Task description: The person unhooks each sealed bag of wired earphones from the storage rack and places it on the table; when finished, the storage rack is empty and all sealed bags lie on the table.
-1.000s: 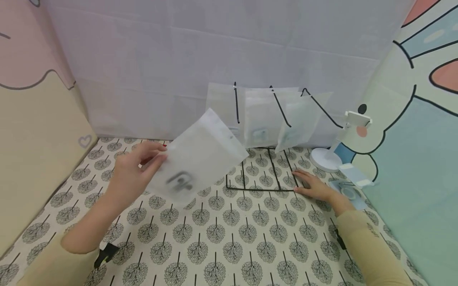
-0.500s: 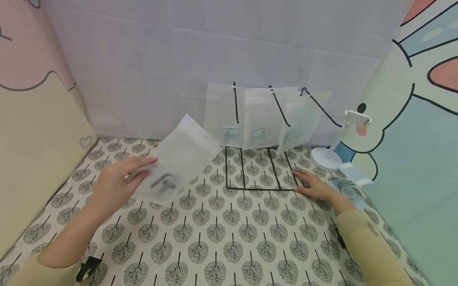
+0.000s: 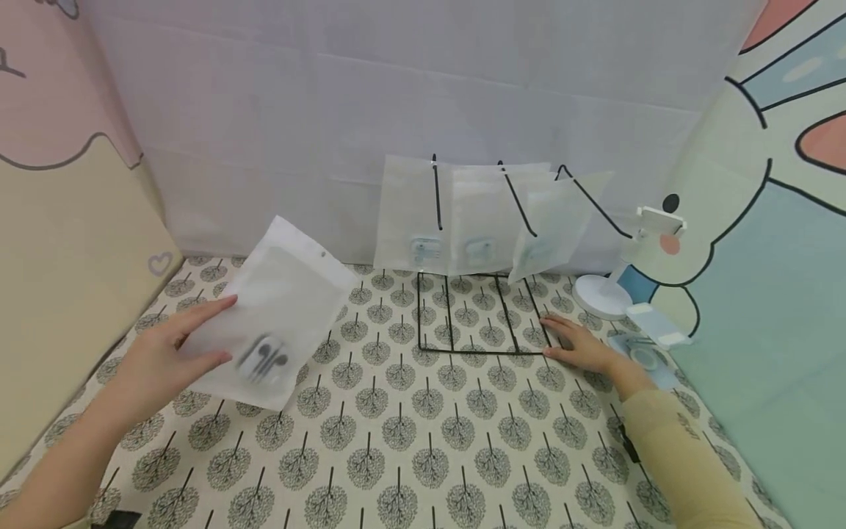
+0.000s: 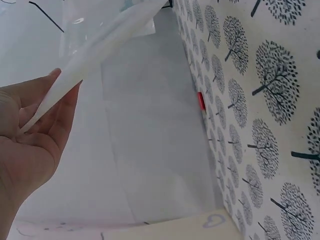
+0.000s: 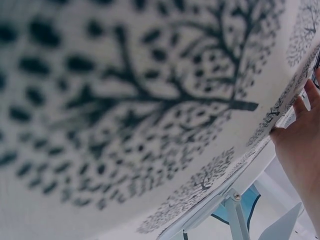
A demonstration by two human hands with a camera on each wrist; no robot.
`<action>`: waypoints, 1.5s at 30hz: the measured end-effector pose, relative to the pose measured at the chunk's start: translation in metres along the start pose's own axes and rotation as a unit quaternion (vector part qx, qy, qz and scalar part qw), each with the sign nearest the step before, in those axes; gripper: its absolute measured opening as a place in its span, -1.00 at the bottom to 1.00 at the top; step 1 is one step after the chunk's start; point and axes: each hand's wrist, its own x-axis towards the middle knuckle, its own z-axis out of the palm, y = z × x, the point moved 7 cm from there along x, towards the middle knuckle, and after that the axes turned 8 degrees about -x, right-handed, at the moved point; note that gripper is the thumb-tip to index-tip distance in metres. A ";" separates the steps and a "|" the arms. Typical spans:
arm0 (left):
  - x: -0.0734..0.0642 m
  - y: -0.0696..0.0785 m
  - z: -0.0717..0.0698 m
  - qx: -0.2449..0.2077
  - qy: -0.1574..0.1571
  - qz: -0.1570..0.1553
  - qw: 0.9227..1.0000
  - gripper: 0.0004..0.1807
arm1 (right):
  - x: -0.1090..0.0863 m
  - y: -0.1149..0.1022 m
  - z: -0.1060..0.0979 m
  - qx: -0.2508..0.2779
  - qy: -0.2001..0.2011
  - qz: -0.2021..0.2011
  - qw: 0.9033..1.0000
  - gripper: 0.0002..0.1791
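Observation:
In the head view my left hand [image 3: 155,360] pinches the left side of a translucent white zip bag [image 3: 284,283], which is held tilted over the left of the table. Wired earphones [image 3: 263,358] show through its lower part. The left wrist view has the bag [image 4: 75,65] nearly edge-on between thumb and fingers. A black wire rack [image 3: 476,353] stands at centre right, with similar bags [image 3: 406,206] hanging on its hooks; pale blue prints or contents show low on them. My right hand [image 3: 581,347] rests at the front right corner of the rack's base, fingers extended.
Right of the rack stands a white phone stand [image 3: 603,295]. A light blue folding stand [image 3: 651,353] sits close beside my right forearm. A pale sheet wall [image 3: 264,132] closes the back, and a small red object [image 4: 201,101] lies at its foot.
My left hand has moved left and toward me with the bag, drawing it away from the rack. The leftmost hanging bag now shows fully. My right hand has stayed in place.

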 end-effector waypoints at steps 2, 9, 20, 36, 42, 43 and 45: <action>-0.006 -0.010 -0.006 -0.010 -0.009 -0.017 1.000 -0.17 | 0.000 0.001 0.001 -0.002 0.001 -0.001 1.000 -0.21; -0.033 -0.053 -0.028 0.002 -0.023 -0.113 0.993 -0.13 | 0.000 0.002 0.005 0.005 -0.001 -0.008 1.000 -0.21; -0.058 -0.100 -0.043 0.031 -0.047 -0.148 0.987 -0.11 | 0.000 -0.001 0.000 0.006 0.000 -0.009 1.000 -0.21; -0.065 -0.139 -0.033 0.084 -0.087 -0.108 0.987 0.11 | -0.001 -0.004 -0.002 0.003 0.005 -0.011 1.000 -0.22; -0.061 -0.153 -0.034 0.108 -0.089 -0.100 0.985 0.29 | -0.001 -0.003 -0.001 -0.002 0.002 -0.007 1.000 -0.21; -0.060 -0.156 -0.035 0.106 -0.085 -0.098 0.986 0.31 | -0.001 -0.002 -0.001 -0.001 0.002 -0.005 1.000 -0.21; -0.057 -0.161 -0.035 0.104 -0.081 -0.092 0.987 0.35 | -0.001 -0.001 -0.001 0.001 0.003 -0.004 1.000 -0.21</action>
